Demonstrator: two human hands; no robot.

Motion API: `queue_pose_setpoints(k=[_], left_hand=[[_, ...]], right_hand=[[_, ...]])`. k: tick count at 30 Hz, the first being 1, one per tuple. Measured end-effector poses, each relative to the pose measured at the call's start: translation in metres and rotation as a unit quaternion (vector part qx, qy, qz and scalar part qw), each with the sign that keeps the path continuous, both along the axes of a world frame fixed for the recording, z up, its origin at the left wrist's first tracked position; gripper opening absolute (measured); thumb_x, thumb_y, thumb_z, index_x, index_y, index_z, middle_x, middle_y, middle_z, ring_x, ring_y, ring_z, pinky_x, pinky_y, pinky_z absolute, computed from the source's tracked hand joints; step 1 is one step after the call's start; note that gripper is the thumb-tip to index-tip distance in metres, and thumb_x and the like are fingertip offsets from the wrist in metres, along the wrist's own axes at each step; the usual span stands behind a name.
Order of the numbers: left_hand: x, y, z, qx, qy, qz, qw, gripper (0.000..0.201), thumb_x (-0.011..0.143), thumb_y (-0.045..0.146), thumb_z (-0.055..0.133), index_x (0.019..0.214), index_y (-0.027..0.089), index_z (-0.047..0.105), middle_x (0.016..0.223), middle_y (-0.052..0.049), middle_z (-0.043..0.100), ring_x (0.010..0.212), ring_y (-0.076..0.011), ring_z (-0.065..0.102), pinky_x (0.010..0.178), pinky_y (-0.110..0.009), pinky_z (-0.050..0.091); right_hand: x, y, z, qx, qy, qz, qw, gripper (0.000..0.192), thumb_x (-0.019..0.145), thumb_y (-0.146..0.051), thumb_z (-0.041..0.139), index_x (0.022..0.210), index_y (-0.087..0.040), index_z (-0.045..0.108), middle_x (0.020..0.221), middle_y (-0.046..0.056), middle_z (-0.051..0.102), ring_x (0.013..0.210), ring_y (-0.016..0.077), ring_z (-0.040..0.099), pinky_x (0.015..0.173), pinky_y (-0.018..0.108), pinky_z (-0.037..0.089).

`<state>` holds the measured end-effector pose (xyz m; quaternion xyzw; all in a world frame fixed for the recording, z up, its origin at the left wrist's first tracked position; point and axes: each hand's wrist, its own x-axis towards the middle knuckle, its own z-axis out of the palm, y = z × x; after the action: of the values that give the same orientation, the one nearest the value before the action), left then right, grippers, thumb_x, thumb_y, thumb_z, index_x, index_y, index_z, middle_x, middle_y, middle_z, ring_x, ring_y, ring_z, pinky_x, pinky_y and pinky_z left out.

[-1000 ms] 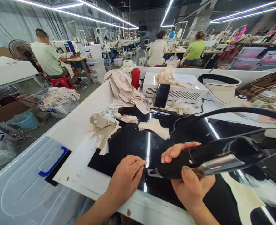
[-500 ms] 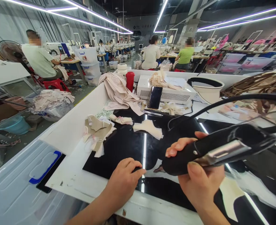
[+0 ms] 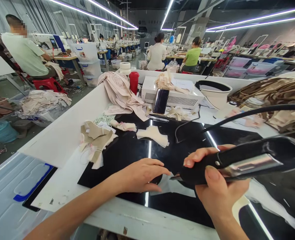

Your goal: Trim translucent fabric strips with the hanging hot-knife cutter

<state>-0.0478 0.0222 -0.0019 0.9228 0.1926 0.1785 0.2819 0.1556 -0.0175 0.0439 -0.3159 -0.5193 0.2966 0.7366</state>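
Well left of the black board (image 3: 127, 146), a person (image 3: 24, 55) is sitting on a red stool (image 3: 49, 85); below its left side a tub (image 3: 2, 210) is standing. Scraps (image 3: 93, 133) are lying over the board's left edge, and behind it pink cloth (image 3: 119, 90) and a red bottle (image 3: 133, 82) are resting. Over the board's near part, the left hand (image 3: 142, 175) is staying released, fingers spreading apart; I cannot tell whether it is touching the sheer piece (image 3: 181, 189). Cream cloth (image 3: 152, 135) is lying on the board's far half; behind the board, a phone (image 3: 161, 101) is leaning at a white box (image 3: 171, 99). The sheer piece is lying on the board's near part, right of the light stripe. Above the board's right part, the right hand (image 3: 220, 190) is grasping a tool (image 3: 257, 151), whose metal tip (image 3: 175, 177) is pointing left over the piece. Behind the board's right end, brown straps (image 3: 265, 90) are lying heaped.
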Motion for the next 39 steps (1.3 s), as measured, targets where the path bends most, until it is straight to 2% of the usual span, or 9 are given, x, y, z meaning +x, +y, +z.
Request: queue_pose_setpoints(k=[3,7,11,18,25,33,39], left_hand=[[0.003,0.006,-0.006,-0.014,0.009,-0.024,1.000,0.058,0.092,0.034,0.080,0.144,0.019,0.057,0.138,-0.014,0.069,0.145,-0.0304,0.053,0.121,-0.044,0.041],[0.003,0.006,-0.012,-0.029,0.012,-0.026,0.999,0.064,0.089,0.038,0.084,0.145,0.023,0.056,0.137,-0.012,0.070,0.145,-0.0299,0.054,0.126,-0.050,0.033],[0.003,0.004,-0.013,-0.033,0.004,-0.027,0.999,0.067,0.087,0.037,0.085,0.146,0.026,0.054,0.137,-0.010,0.071,0.146,-0.0285,0.053,0.127,-0.050,0.031],[0.004,0.003,-0.009,-0.025,-0.011,-0.022,0.999,0.068,0.083,0.033,0.088,0.142,0.024,0.056,0.134,-0.010,0.073,0.143,-0.0293,0.057,0.125,-0.050,0.036],[0.005,0.004,-0.010,-0.026,0.011,-0.026,0.999,0.071,0.082,0.041,0.089,0.143,0.023,0.056,0.136,-0.010,0.071,0.144,-0.0305,0.055,0.128,-0.052,0.029],[0.004,0.004,-0.013,-0.012,0.008,-0.019,1.000,0.075,0.080,0.043,0.090,0.144,0.023,0.056,0.142,-0.015,0.067,0.145,-0.0303,0.054,0.128,-0.053,0.029],[0.004,0.005,-0.013,-0.013,0.001,-0.022,1.000,0.077,0.079,0.038,0.091,0.145,0.026,0.054,0.143,-0.014,0.067,0.145,-0.0305,0.054,0.128,-0.054,0.029]], right_hand=[[-0.006,0.000,-0.002,-0.003,0.026,-0.003,1.000,0.040,0.086,-0.035,0.083,0.117,-0.027,0.059,0.081,-0.004,0.067,0.062,0.0176,0.063,0.058,0.035,0.057],[-0.012,-0.001,-0.001,-0.016,0.040,-0.003,0.999,0.042,0.083,-0.037,0.085,0.115,-0.027,0.058,0.078,-0.004,0.067,0.060,0.0180,0.061,0.057,0.036,0.056],[-0.015,0.000,0.001,-0.019,0.045,-0.011,0.999,0.044,0.080,-0.040,0.087,0.112,-0.028,0.059,0.075,-0.005,0.066,0.057,0.0185,0.059,0.054,0.036,0.054],[-0.019,-0.001,-0.001,-0.031,0.069,0.005,0.997,0.043,0.080,-0.041,0.089,0.112,-0.032,0.062,0.076,-0.004,0.067,0.058,0.0198,0.057,0.056,0.040,0.052],[-0.020,-0.002,-0.002,-0.034,0.055,-0.004,0.998,0.037,0.083,-0.035,0.085,0.111,-0.029,0.061,0.076,-0.004,0.066,0.058,0.0185,0.060,0.054,0.036,0.054],[-0.025,-0.009,-0.005,-0.014,0.061,0.052,0.997,0.040,0.085,-0.040,0.085,0.113,-0.028,0.059,0.075,-0.005,0.066,0.057,0.0162,0.060,0.054,0.033,0.055],[-0.028,-0.012,-0.005,-0.018,0.072,0.059,0.995,0.037,0.087,-0.036,0.082,0.115,-0.028,0.060,0.076,-0.005,0.066,0.058,0.0157,0.061,0.055,0.032,0.055]])
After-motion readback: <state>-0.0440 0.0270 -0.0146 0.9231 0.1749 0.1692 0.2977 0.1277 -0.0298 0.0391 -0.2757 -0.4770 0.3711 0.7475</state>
